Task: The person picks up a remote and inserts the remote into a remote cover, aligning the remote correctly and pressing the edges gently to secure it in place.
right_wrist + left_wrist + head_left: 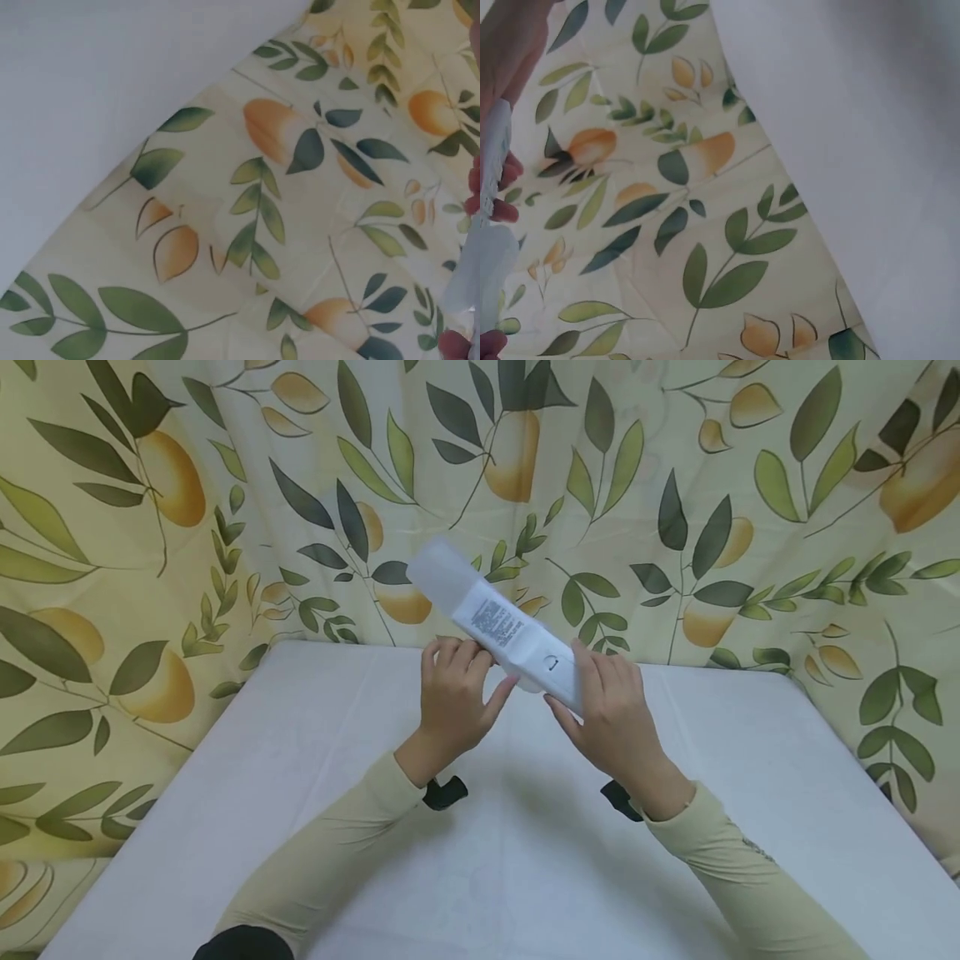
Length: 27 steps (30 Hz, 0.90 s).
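Note:
A long white plastic device (487,618) with a printed label and a small round button is held tilted above the table, its far end pointing up and to the left. My left hand (453,693) grips its lower part from the left, fingers curled over the top edge. My right hand (611,710) holds its lower end from the right, thumb on the face near the button. In the left wrist view a strip of the white device (495,165) shows at the left edge beside fingertips. The right wrist view shows a sliver of the device (469,277) at the right edge.
A table with a white cloth (300,793) lies under both arms. A curtain printed with lemons and leaves (675,485) hangs close behind and wraps both sides. Black wrist straps (446,793) show on both forearms.

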### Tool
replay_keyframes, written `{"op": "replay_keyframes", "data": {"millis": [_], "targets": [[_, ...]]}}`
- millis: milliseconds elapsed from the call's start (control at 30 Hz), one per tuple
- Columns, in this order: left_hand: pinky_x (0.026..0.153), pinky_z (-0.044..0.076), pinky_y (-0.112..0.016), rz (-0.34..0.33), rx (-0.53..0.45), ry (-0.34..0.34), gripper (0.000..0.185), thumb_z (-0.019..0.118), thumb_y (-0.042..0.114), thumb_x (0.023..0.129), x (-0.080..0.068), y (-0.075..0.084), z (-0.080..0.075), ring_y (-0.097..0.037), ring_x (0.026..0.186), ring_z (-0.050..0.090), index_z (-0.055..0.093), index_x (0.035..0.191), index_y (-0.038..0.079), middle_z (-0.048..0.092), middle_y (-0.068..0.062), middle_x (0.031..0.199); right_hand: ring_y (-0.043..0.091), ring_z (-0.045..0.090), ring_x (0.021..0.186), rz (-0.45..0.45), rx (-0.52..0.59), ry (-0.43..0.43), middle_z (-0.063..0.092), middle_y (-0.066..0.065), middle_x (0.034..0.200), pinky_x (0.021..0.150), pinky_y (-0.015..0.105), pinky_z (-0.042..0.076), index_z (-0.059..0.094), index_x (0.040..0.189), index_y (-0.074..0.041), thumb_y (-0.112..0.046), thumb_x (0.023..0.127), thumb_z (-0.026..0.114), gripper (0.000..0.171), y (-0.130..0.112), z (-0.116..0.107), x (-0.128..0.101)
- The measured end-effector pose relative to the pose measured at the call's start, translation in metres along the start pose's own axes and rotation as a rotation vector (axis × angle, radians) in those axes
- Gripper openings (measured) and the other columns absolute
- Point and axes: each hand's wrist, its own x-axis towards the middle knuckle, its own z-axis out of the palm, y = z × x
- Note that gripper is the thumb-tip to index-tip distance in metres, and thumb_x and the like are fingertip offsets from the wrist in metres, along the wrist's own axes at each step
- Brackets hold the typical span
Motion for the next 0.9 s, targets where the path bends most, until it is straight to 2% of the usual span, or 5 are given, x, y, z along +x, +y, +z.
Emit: {"op": "replay_keyframes", "data": {"millis": [367, 567, 733, 800, 900], "targets": [[0.084, 0.045, -0.041, -0.011, -0.198, 0.073, 0.01, 0.072, 0.013, 0.081, -0.008, 0.01, 0.016, -0.022, 0.083, 0.057, 0.07, 0.083, 0.004, 0.068, -0.006, 0.086, 0.04, 0.055, 0.083, 0.023, 0.067, 0.055, 0.061, 0.029, 0.1, 0.068, 0.048, 0.046, 0.05, 0.12, 0.012, -0.024, 0.075, 0.077, 0.064, -0.005, 0.007, -0.001], [0.077, 0.048, -0.035, 0.091, -0.08, -0.052, 0.016, 0.072, 0.024, 0.08, -0.006, 0.001, 0.004, -0.018, 0.077, 0.061, 0.067, 0.077, 0.01, 0.067, 0.0, 0.078, 0.037, 0.055, 0.083, -0.029, -0.011, 0.028, 0.061, 0.025, 0.1, 0.069, 0.047, 0.045, 0.052, 0.12, 0.008, -0.022, 0.061, 0.088, 0.076, 0.001, 0.006, 0.003], [0.071, 0.047, -0.031, 0.216, 0.039, 0.094, 0.017, 0.073, 0.026, 0.078, 0.002, -0.004, -0.015, -0.02, 0.074, 0.058, 0.07, 0.082, 0.009, 0.066, -0.002, 0.075, 0.037, 0.056, 0.08, -0.156, -0.096, 0.021, 0.062, 0.02, 0.1, 0.067, 0.047, 0.045, 0.056, 0.122, -0.003, -0.028, 0.058, 0.089, 0.076, 0.012, 0.004, -0.005], [0.075, 0.045, -0.033, 0.241, 0.074, 0.099, 0.023, 0.072, 0.027, 0.08, 0.007, -0.007, -0.017, -0.021, 0.081, 0.056, 0.072, 0.095, 0.01, 0.064, -0.004, 0.084, 0.037, 0.056, 0.078, -0.194, -0.094, 0.024, 0.061, 0.02, 0.097, 0.066, 0.047, 0.045, 0.057, 0.122, -0.005, -0.03, 0.061, 0.087, 0.071, 0.015, 0.004, -0.009], [0.081, 0.043, -0.034, 0.278, 0.125, 0.042, 0.025, 0.068, 0.028, 0.085, 0.011, -0.011, -0.017, -0.021, 0.088, 0.054, 0.072, 0.105, 0.014, 0.063, -0.003, 0.092, 0.038, 0.056, 0.074, -0.221, -0.042, 0.034, 0.06, 0.022, 0.095, 0.063, 0.047, 0.046, 0.056, 0.12, -0.002, -0.038, 0.082, 0.069, 0.054, 0.016, 0.006, -0.014]]}}
